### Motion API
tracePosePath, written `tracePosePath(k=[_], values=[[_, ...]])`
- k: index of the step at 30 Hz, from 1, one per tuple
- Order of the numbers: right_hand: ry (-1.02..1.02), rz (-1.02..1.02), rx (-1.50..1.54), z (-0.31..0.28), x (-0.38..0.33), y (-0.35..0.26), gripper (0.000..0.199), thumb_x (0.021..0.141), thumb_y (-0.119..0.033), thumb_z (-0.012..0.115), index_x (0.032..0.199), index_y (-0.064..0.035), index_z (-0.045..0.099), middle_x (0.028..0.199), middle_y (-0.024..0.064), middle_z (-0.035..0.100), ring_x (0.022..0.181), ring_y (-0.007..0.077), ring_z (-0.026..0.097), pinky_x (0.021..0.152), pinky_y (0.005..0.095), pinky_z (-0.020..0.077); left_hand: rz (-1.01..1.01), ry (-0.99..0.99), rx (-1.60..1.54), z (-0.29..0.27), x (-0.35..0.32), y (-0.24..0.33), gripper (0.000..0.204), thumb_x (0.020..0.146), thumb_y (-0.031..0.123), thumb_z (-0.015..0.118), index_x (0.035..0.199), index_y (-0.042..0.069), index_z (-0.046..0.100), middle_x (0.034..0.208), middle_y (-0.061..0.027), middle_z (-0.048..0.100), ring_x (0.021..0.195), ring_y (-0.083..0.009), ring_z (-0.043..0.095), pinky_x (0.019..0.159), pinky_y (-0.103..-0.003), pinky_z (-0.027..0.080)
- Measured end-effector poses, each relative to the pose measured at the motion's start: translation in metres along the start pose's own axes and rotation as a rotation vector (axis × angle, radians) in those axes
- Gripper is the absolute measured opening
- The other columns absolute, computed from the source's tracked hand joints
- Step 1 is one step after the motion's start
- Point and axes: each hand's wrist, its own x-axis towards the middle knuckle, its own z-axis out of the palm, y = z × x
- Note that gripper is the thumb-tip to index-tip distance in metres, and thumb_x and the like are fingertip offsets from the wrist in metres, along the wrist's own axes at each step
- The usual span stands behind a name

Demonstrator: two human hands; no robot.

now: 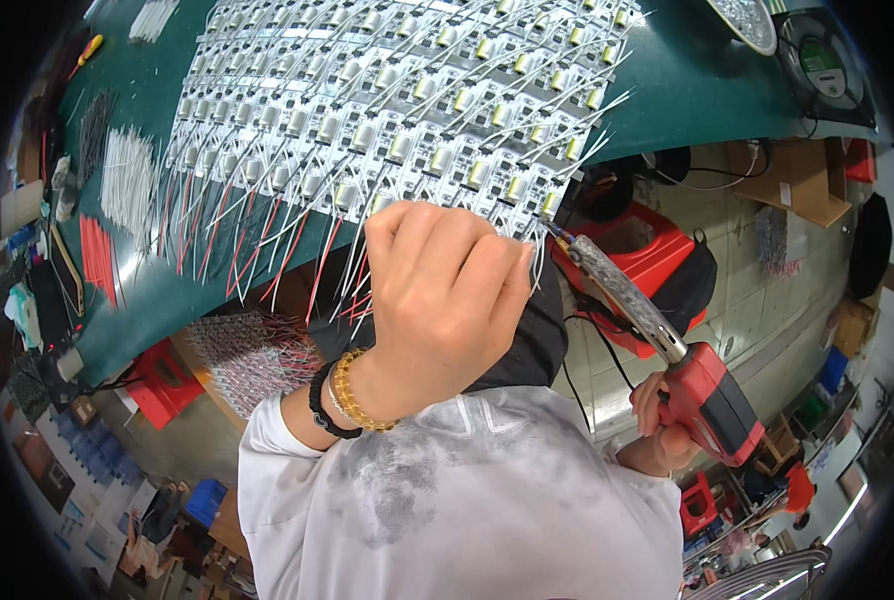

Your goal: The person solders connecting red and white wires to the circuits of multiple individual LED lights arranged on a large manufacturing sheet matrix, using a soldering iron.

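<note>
My right hand [657,420] grips the red and black pistol handle of a soldering gun [627,295]. Its long barrel slants up and left, and the tip is at the near right corner of a panel of circuit boards [367,110]. Rows of silver and yellowish cylindrical parts cover the panel, with many thin white wires across it. My left hand [452,295] is closed at the panel's near edge, knuckles up, close to the soldering tip; what its fingertips pinch is hidden. Red, white and black wires [277,250] hang from the near edge beside it.
On the green table [687,90] lie bundles of white wires [129,185], red wires [97,255] and black wires [95,130]. A screwdriver [89,50] is at the far left, a fan [822,75] at the far right. Red stools [627,245] stand below.
</note>
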Motion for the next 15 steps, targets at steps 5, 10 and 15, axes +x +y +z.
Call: tracePosePath(k=[5, 10, 15], values=[[0.045, -0.077, -0.341, -0.017, -0.016, 0.008, 0.047, 0.084, -0.042, 0.071, 0.084, -0.0019, 0.047, 0.057, -0.0006, 0.051, 0.047, 0.0084, 0.045, 0.047, 0.022, 0.0326, -0.001, 0.001, 0.015, -0.001, -0.001, -0.001, 0.019, 0.067, -0.001, 0.074, 0.075, 0.009, 0.06, 0.071, -0.0013, 0.055, 0.067, -0.0206, 0.052, 0.071, -0.034, 0.035], [-0.076, -0.075, -0.256, -0.028, -0.018, 0.011, 0.044, 0.085, -0.042, 0.069, 0.078, -0.003, 0.05, 0.059, -0.0008, 0.051, 0.05, 0.0079, 0.048, 0.046, 0.0236, 0.0339, 0.005, 0.005, -0.005, 0.001, 0.0, -0.002, 0.019, 0.067, -0.001, 0.074, 0.074, 0.009, 0.06, 0.07, -0.0014, 0.054, 0.067, -0.021, 0.052, 0.071, -0.034, 0.035], [-0.171, -0.075, -0.05, -0.013, -0.001, 0.004, 0.049, 0.085, -0.044, 0.07, 0.086, 0.0003, 0.047, 0.056, -0.0002, 0.05, 0.047, 0.0088, 0.047, 0.045, 0.0242, 0.0357, 0.002, 0.002, 0.008, -0.001, 0.0, -0.001, 0.018, 0.067, -0.002, 0.074, 0.074, 0.008, 0.06, 0.07, -0.0018, 0.054, 0.067, -0.0214, 0.051, 0.071, -0.034, 0.035]])
